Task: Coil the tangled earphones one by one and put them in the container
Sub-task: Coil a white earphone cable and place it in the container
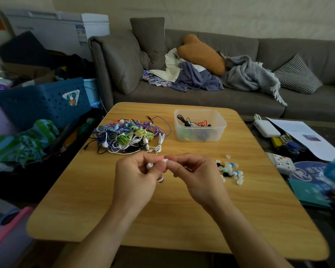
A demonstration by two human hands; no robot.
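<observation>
We held a white earphone (150, 165) over the desk (182, 209), our left hand (137, 176) curled round one bud and our right hand (193, 175) pinching the other, probably to free it for coiling. The tangled pile (128, 135) lay beyond, beside the container (199, 125).

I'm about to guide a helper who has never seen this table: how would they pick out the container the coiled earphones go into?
Start at the wooden table in front of the grey sofa. On its far side, right of the tangled earphones, stands the container. It is the only tub there: clear plastic, rectangular with rounded corners, open-topped, with a few dark and red earphones already inside.
</observation>
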